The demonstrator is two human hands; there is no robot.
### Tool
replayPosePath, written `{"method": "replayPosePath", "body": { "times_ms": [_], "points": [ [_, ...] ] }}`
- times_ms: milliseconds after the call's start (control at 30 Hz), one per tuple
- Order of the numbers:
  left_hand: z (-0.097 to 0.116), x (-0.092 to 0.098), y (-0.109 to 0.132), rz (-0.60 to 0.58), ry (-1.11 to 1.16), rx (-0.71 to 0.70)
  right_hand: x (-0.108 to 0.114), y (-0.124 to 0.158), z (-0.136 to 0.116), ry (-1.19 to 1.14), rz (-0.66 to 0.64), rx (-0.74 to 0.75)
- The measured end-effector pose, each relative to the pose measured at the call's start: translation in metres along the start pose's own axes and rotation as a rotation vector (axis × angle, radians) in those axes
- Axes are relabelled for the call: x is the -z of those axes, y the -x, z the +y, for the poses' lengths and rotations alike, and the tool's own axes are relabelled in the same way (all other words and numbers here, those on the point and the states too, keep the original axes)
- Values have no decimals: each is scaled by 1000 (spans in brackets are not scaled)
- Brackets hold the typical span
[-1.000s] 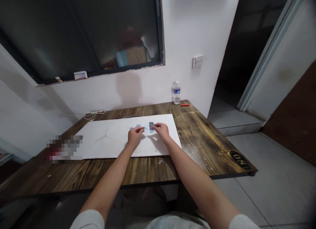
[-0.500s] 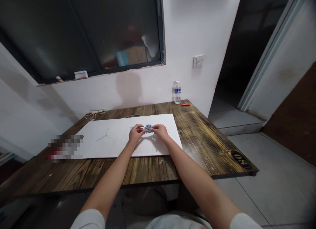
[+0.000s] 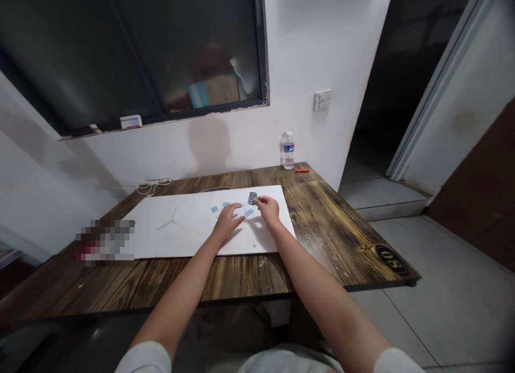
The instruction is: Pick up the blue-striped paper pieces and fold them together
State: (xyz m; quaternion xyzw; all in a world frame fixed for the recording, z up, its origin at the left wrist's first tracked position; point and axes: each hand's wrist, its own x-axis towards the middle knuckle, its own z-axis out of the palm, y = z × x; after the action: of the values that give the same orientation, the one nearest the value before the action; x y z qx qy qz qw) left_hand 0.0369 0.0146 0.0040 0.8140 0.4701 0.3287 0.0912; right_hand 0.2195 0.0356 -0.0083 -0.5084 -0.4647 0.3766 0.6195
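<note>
Between the fingertips of my right hand (image 3: 269, 207) is a small dark-blue striped piece (image 3: 252, 198), held above the white board (image 3: 193, 239). My right fingers are pinched together on its lower edge. Just left of it, my left hand (image 3: 228, 222) is over the board with thumb and fingers apart, nothing between them. A blue-and-white striped piece (image 3: 249, 212) lies between the two hands. Two similar pieces, one striped piece (image 3: 226, 204) beyond my left fingers and another striped piece (image 3: 214, 209) further left, rest on the board. Their exact kind is too small to make out.
Thin lines forming a three-armed shape (image 3: 172, 220) show on the board's left part. A plastic bottle (image 3: 288, 150) and a red pen-like stick (image 3: 302, 171) are at the wooden table's (image 3: 333, 228) back right. A white cable (image 3: 153, 186) lies at the back left.
My hands, earlier close together at the blue pieces, have parted. The right hand has raised the dark-blue piece up and right; my left fingers have spread, and a striped piece now shows below.
</note>
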Motion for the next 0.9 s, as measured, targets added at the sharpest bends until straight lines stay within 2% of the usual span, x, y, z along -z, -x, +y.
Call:
{"method": "replayPosePath", "body": {
  "times_ms": [133,200,500,667,900],
  "points": [
    [5,-3,2,-295,-220,-58,4,-2,-1,-67,54,-29],
    [6,-4,3,-358,-275,-54,4,-2,-1,-88,56,-42],
    [14,4,0,-233,-329,-95,2,-1,-2,-111,61,-47],
    [19,10,0,-198,-437,-156,3,0,-4,-112,69,-47],
    [10,12,2,-233,-443,-251,3,0,-5,-139,79,-54]
  ]
}}
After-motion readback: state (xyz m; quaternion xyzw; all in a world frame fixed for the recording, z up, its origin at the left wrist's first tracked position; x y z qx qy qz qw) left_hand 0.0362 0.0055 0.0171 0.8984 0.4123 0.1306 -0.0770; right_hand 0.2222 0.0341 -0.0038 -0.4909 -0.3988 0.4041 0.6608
